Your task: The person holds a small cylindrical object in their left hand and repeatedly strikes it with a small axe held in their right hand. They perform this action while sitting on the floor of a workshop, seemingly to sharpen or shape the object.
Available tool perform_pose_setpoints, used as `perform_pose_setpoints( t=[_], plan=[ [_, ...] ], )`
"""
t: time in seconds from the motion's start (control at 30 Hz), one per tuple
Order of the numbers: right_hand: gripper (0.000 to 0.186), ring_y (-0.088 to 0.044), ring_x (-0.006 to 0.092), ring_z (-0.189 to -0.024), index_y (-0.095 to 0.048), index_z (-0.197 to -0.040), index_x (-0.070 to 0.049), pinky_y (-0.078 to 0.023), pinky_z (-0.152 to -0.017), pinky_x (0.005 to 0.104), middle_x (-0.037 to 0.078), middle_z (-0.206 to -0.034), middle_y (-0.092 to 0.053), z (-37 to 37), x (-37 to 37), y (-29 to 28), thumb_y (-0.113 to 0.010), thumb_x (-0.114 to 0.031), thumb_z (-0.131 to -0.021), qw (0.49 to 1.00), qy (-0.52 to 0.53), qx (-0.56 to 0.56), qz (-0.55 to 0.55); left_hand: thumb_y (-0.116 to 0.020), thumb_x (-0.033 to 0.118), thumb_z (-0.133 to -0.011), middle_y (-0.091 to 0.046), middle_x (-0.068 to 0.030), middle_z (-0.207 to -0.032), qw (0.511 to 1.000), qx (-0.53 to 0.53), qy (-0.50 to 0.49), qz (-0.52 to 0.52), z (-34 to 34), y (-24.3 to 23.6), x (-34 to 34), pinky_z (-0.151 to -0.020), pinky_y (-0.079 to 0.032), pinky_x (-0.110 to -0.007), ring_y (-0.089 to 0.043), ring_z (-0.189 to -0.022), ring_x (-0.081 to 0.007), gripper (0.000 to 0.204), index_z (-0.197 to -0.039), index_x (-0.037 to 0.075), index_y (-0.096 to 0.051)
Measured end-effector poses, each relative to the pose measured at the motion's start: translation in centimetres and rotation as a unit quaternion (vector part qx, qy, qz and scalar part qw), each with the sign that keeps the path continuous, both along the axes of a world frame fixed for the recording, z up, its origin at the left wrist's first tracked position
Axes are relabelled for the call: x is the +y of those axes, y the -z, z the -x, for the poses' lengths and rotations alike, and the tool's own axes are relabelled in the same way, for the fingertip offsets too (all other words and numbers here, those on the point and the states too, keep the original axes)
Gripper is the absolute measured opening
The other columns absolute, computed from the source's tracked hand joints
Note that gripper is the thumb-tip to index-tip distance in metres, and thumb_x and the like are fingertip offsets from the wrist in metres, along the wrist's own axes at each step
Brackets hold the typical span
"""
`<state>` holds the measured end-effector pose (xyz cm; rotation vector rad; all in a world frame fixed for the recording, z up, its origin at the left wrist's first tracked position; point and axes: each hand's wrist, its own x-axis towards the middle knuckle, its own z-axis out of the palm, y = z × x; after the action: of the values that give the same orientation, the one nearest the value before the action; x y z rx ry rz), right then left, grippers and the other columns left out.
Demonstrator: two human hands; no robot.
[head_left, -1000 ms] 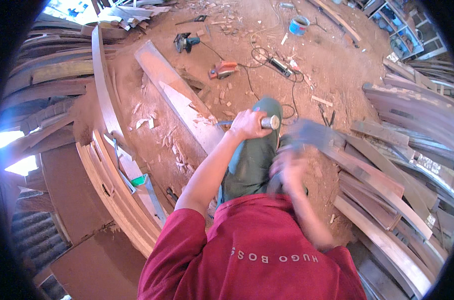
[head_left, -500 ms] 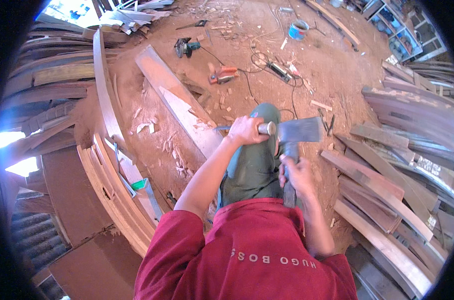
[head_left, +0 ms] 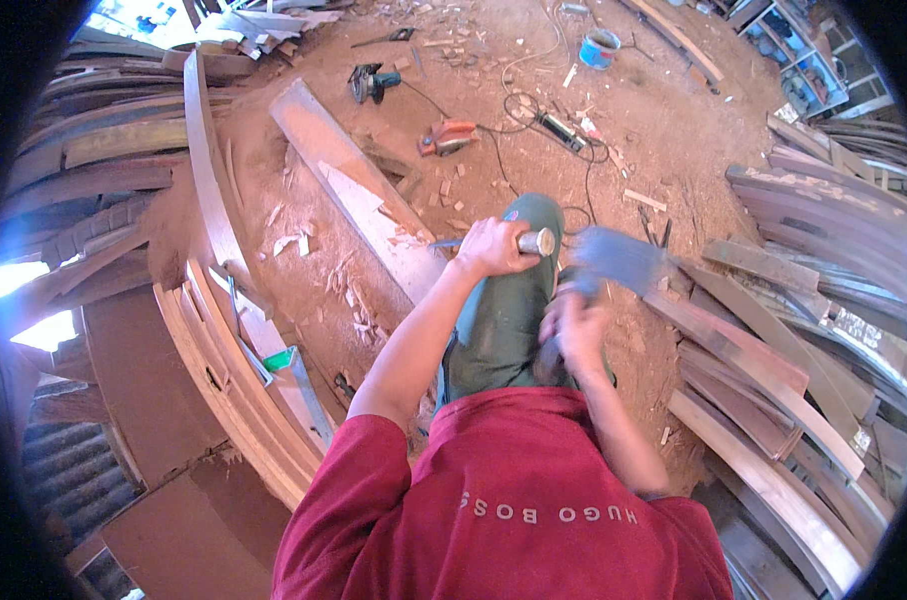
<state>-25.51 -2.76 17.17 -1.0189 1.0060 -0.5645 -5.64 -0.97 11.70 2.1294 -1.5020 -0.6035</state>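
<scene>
My left hand [head_left: 494, 248] is closed around a chisel [head_left: 540, 242]; its pale, round handle end sticks out on the right. Its thin blade reaches left to a wooden plank [head_left: 384, 225] on the ground, where fresh chips lie around a pale cut patch. In my right hand [head_left: 579, 330] is the dark handle of a hatchet [head_left: 622, 260]. Motion blurs its broad grey head, which hangs to the right of the chisel handle, apart from it. My knee [head_left: 509, 310] in green trousers lies beneath both hands.
Ahead on the dusty ground lie a circular saw [head_left: 372, 83], an orange power tool [head_left: 448, 137], a long grinder-like tool [head_left: 562, 130] with cords, and a blue bucket [head_left: 599, 50]. Curved boards [head_left: 239, 385] flank me on the left; stacked planks [head_left: 754, 370] are on the right.
The hatchet has swung right, away from the chisel's handle end, and its head has tilted. My left hand keeps its grip on the chisel and has shifted only slightly.
</scene>
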Motion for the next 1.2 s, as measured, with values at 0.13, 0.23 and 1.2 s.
perform_pose_setpoints(
  t=[0.13, 0.23, 1.2],
  plan=[
    [0.016, -0.051, 0.0139, -0.041, -0.047, -0.095, -0.002, -0.043, -0.036, 0.0307, 0.005, -0.060, -0.053, 0.5, -2.2, -2.8, -0.058, -0.014, -0.094, 0.981, -0.159, 0.046, -0.105, -0.077, 0.036, -0.068, -0.070, -0.0181, -0.082, 0.999, 0.012, -0.045, 0.021, -2.8, 1.8, 0.0, -0.074, -0.054, -0.045, -0.069, -0.080, -0.0328, 0.038, -0.093, 0.008, -0.069],
    [0.016, -0.051, 0.0139, -0.041, -0.047, -0.095, -0.002, -0.043, -0.036, 0.0303, 0.005, -0.060, -0.052, 1.4, -1.1, -1.6, -0.058, -0.014, -0.094, 0.992, -0.101, 0.039, -0.062, -0.080, 0.015, -0.069, -0.070, -0.0105, -0.075, 0.874, 0.164, -0.350, 0.294, -10.8, -0.8, -0.7, -0.060, -0.052, -0.038, -0.066, -0.066, -0.0197, 0.025, -0.085, 0.002, -0.066],
    [0.035, -0.050, 0.0099, -0.043, -0.046, -0.119, 0.006, -0.042, -0.039, 0.0270, 0.002, -0.060, -0.052, 0.3, 2.2, -2.7, -0.058, -0.015, -0.095, 0.940, -0.331, 0.084, -0.023, -0.074, 0.011, -0.086, -0.055, 0.0013, -0.061, 0.795, 0.115, -0.426, 0.415, -8.6, -0.6, 8.0, -0.046, -0.039, -0.025, -0.048, -0.048, -0.0085, 0.023, -0.073, 0.007, -0.056]
  ],
)
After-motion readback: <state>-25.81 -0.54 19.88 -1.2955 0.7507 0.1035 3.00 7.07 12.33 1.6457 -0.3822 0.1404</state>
